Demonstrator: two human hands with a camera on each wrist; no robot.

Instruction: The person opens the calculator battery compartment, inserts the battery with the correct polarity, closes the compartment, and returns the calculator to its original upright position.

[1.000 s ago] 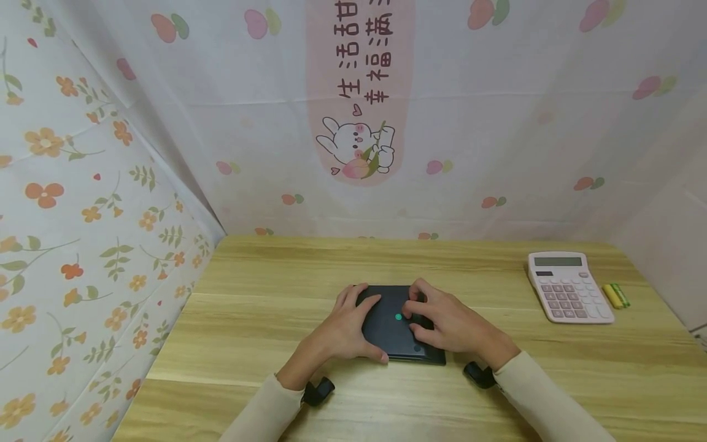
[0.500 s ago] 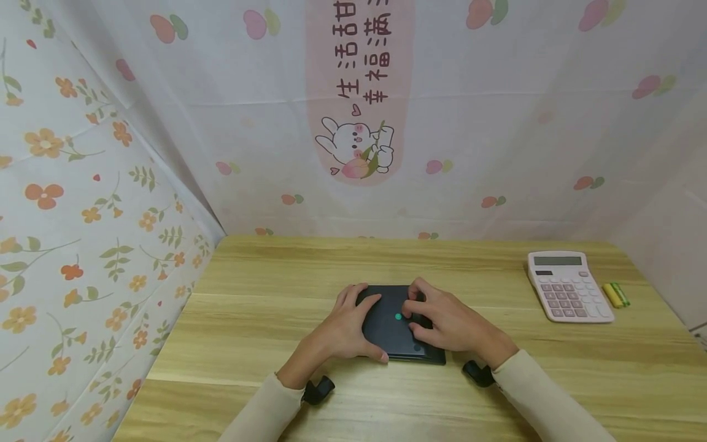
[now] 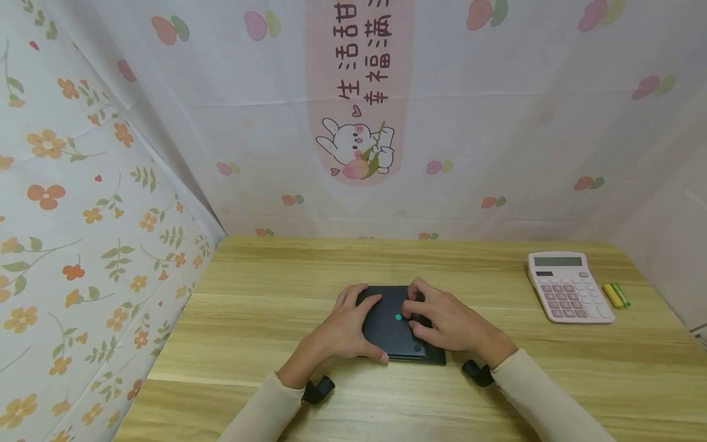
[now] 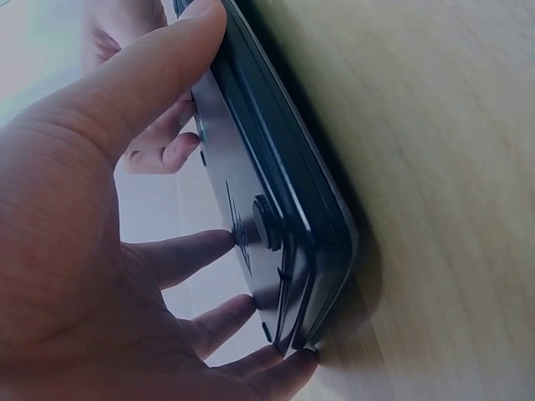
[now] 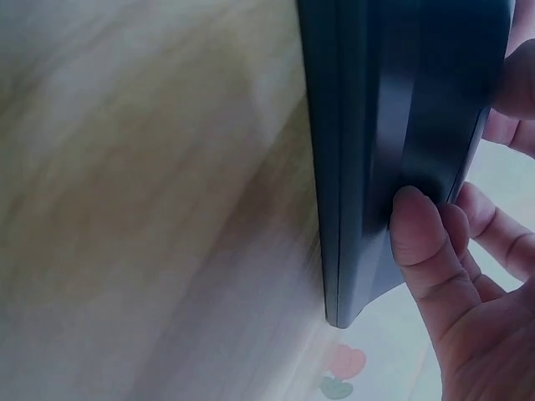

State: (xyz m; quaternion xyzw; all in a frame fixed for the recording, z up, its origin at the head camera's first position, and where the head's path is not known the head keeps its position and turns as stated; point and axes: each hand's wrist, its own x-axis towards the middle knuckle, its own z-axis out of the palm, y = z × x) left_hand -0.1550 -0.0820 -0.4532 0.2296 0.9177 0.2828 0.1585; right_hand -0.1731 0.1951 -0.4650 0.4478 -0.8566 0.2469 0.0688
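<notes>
A flat, dark blue-black device (image 3: 386,334) lies on the table with a small green dot (image 3: 399,317) near its middle. The left wrist view shows a round foot (image 4: 266,221) on its upper face, like the underside of a desk calculator. My left hand (image 3: 342,331) grips its left part, thumb along the near edge and fingers spread over the top to the far edge. On the right part, my right hand (image 3: 450,319) has its fingers curled on the top. The right wrist view has that thumb (image 5: 418,234) against the sloping side, other fingertips close by.
A pink-and-white calculator (image 3: 569,288) lies at the right of the wooden table (image 3: 265,276), with a yellow battery (image 3: 612,296) and a green one beside it. Patterned cloth (image 3: 469,141) hangs behind the table. Black wrist mounts (image 3: 318,390) sit under both forearms.
</notes>
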